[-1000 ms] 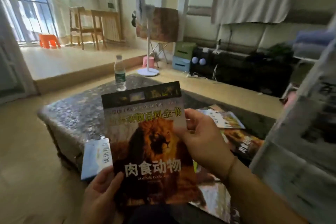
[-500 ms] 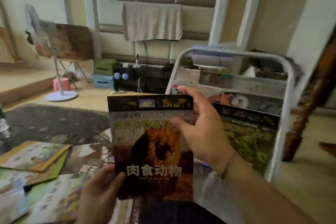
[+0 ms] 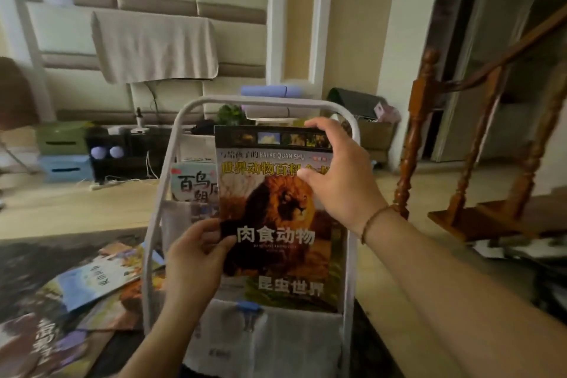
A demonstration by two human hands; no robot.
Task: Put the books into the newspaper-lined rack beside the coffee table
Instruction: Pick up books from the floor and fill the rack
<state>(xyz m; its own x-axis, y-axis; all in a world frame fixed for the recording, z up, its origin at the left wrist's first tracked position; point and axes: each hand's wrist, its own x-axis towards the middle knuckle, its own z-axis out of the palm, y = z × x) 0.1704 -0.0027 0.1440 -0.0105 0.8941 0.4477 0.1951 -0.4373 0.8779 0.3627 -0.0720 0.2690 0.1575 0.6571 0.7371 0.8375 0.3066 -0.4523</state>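
Note:
A lion-cover book (image 3: 273,193) stands upright in front of the white metal rack (image 3: 181,120), over its middle tier. My left hand (image 3: 196,258) pinches the book's lower left edge, and my right hand (image 3: 337,175) grips its upper right corner, thumb on the cover. Behind and below it, a green insect book (image 3: 291,291) sits in the rack's lower pocket, and a pale blue bird book (image 3: 193,184) stands in an upper pocket at the left. Newspaper (image 3: 276,344) lines the rack's front pockets.
Several more books (image 3: 92,282) lie spread on the dark coffee table (image 3: 30,258) at lower left. A wooden stair banister (image 3: 414,144) rises right of the rack. Storage boxes (image 3: 61,150) and a low black unit (image 3: 129,147) line the far wall.
My view swung right from the coffee table to the rack. Both hands carried the lion book over, and it now stands against the rack's front.

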